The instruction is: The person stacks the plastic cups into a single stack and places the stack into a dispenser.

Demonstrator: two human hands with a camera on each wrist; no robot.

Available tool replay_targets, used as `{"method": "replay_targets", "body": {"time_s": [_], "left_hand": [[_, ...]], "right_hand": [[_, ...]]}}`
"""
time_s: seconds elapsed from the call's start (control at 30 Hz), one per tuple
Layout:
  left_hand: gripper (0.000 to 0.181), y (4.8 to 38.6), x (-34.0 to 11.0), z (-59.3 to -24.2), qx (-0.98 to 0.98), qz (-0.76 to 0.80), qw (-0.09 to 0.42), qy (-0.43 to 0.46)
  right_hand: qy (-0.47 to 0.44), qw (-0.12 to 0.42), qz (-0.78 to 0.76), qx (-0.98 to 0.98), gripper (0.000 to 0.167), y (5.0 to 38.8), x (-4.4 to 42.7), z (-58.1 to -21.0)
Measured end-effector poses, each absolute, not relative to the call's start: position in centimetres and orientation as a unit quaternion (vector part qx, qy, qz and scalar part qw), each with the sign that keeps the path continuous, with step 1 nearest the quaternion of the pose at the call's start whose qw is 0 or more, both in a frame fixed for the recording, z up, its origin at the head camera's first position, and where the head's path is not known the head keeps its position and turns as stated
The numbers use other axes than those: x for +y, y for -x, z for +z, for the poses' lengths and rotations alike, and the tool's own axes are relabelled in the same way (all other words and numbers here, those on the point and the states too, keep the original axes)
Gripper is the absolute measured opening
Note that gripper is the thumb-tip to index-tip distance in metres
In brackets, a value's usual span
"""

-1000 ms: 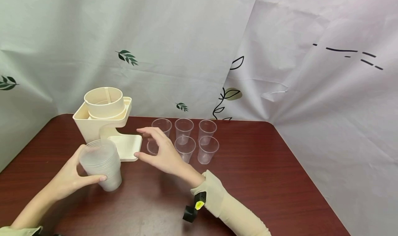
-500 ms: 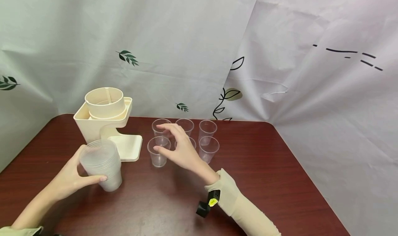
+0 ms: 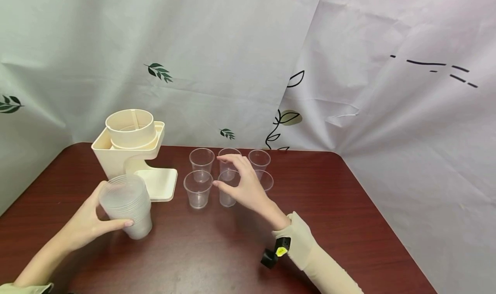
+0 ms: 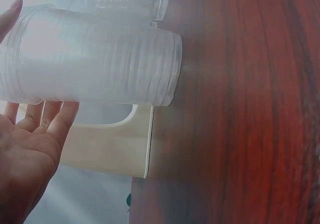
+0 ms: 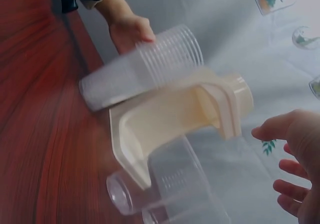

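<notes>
Fingers (image 4: 63, 118) of the left hand (image 3: 86, 222) curl round a stack of clear cups (image 3: 133, 203); those of the right hand (image 3: 247, 186) are parted, gripping nothing. White leaf-printed sheeting (image 3: 217, 48) hangs at twelve o'clock beyond the dark red bench (image 3: 217, 259). A cream ring-topped holder (image 3: 116, 158) stands at nine o'clock in the head view, with the stack just in front, at eight. Six loose cups (image 3: 227, 196) form two rows at the stack's three o'clock, by the right hand.
</notes>
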State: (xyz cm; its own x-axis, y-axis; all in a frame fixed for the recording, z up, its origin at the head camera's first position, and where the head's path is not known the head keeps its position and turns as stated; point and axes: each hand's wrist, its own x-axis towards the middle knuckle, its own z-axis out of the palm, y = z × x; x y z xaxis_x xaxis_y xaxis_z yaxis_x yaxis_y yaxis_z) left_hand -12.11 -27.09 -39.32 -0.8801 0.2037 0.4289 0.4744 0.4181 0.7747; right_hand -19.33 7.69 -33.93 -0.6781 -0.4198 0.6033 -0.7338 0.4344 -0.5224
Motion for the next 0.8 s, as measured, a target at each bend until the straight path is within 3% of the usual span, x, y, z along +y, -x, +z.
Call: {"method": "replay_targets", "body": {"time_s": [0.53,0.8], "left_hand": [[0.077,12.0,-27.1,-39.4,-0.83,-0.501,0.137,0.203],[0.078,12.1,-27.1,-39.3,-0.828,-0.504,0.134,0.204]], "right_hand": [[-0.293,0.222,0.377,-0.85,0.06,20.1,12.4,-35.1],[-0.264,0.227,0.367,-0.863,0.071,20.1,14.5,-36.5]]}}
